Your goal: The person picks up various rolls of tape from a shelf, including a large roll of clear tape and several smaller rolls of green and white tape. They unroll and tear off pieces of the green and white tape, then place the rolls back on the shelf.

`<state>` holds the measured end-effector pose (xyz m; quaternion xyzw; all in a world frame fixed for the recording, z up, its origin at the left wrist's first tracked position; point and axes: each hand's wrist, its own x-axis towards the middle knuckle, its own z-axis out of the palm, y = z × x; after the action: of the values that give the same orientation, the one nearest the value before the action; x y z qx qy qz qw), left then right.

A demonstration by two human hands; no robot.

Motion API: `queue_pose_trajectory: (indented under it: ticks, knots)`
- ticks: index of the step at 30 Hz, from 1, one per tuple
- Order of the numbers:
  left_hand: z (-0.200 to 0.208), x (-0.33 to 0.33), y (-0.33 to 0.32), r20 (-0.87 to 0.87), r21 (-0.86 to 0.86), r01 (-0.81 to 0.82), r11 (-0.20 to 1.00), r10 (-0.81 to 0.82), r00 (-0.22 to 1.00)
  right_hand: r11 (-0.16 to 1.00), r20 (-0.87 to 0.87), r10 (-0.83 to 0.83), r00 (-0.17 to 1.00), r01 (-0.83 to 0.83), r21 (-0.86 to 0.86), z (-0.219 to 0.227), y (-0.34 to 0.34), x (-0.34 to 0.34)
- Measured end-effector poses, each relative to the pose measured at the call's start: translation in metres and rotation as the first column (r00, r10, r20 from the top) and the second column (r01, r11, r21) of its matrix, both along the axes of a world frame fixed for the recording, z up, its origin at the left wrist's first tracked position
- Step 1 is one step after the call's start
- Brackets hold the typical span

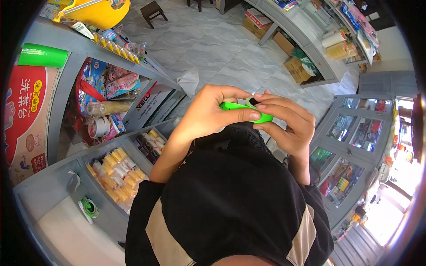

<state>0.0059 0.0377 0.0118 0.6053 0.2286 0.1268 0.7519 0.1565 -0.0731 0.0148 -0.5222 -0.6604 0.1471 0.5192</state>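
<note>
In front of my chest I hold a bright green plastic device (265, 118) of smooth, rounded shape. Its exact kind I cannot make out. My left hand (212, 110) grips its left end, thumb along the near side and fingers over the far side. At its top sits a small white roll (252, 101) with a dark core. My right hand (290, 119) has its fingers closed round the right end, fingertips by the roll. Fingers cover much of the device.
To the left, a grey counter (66, 166) holds packs of yellow and white sticks (116, 170). A green-cored roll (89, 207) with a loose white strip lies on its pale surface. Shelves, a small stool (153, 13), cardboard boxes (298, 70) and glass-door cabinets (355, 133) stand around.
</note>
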Motion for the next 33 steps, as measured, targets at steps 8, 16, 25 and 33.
queue_pose_trajectory:
  ticks: [8,16,25,33]
  knots:
    - [-0.01,0.003,-0.008,-0.02,0.374,-0.18,0.91,0.202,0.979,0.993,0.087,-0.072,0.994,0.08,-0.091,0.001,0.007,0.0]
    - [-0.009,-0.003,0.002,-0.055,0.356,-0.12,0.927,0.149,0.987,0.991,0.044,-0.085,0.995,0.089,-0.101,-0.01,0.005,-0.003]
    - [-0.016,-0.002,0.006,0.06,-0.139,-0.021,0.99,0.03,0.998,0.992,-0.085,-0.012,0.996,0.001,-0.13,0.0,0.005,0.003]
    - [-0.022,-0.002,0.004,-0.006,-0.015,-0.122,0.992,0.122,0.993,0.993,0.098,-0.095,0.991,0.1,-0.056,-0.002,0.006,-0.009]
